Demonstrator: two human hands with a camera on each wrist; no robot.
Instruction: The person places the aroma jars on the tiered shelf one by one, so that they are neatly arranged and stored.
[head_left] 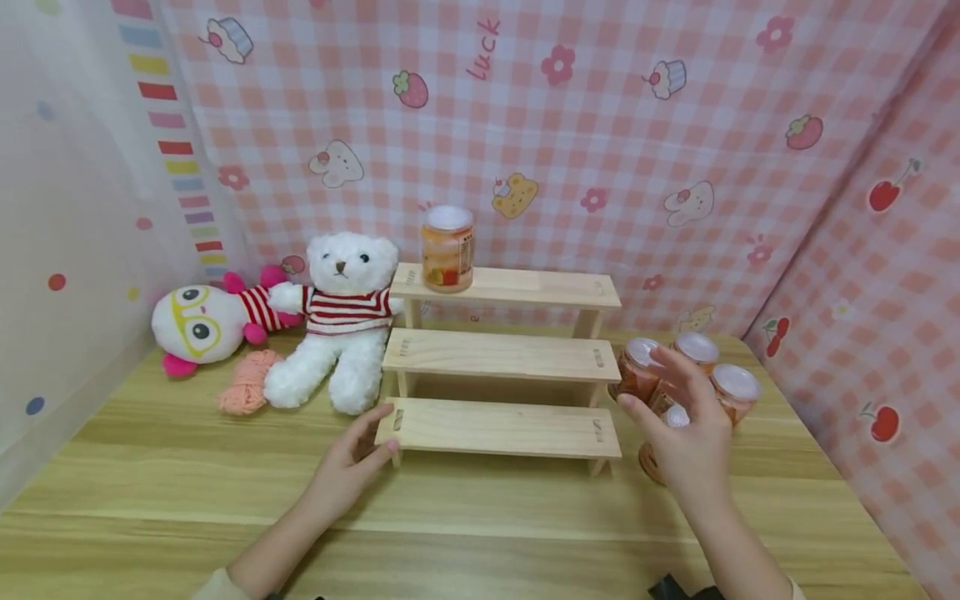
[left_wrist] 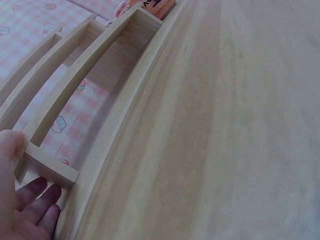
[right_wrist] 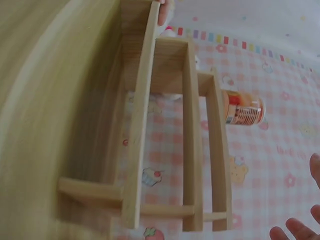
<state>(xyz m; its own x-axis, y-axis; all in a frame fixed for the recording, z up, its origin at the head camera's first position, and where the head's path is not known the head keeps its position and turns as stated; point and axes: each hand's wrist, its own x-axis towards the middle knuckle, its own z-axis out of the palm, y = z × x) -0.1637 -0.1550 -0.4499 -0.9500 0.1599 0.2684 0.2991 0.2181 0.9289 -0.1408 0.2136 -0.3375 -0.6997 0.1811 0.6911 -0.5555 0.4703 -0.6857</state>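
Observation:
A three-step wooden display stand [head_left: 501,427] stands mid-table. My left hand [head_left: 341,467] holds the left end of its lowest step, thumb at the front corner and a fingertip at the back corner. In the left wrist view, the other fingers [left_wrist: 37,202] curve beside the stand's leg [left_wrist: 52,167]. One jar [head_left: 447,250] with a white lid and orange contents sits upright on the top step's left side. My right hand [head_left: 693,429] hovers at the group of similar jars [head_left: 737,392] right of the stand, fingers spread and bent, holding nothing. It partly hides several of them.
Left of the stand, a white teddy bear [head_left: 348,312] in a striped sweater sits beside a pink-and-white plush toy [head_left: 202,325] with yellow glasses. A peach yarn bundle [head_left: 249,383] lies before them. Checked pink cloth [head_left: 525,125] hangs behind the table.

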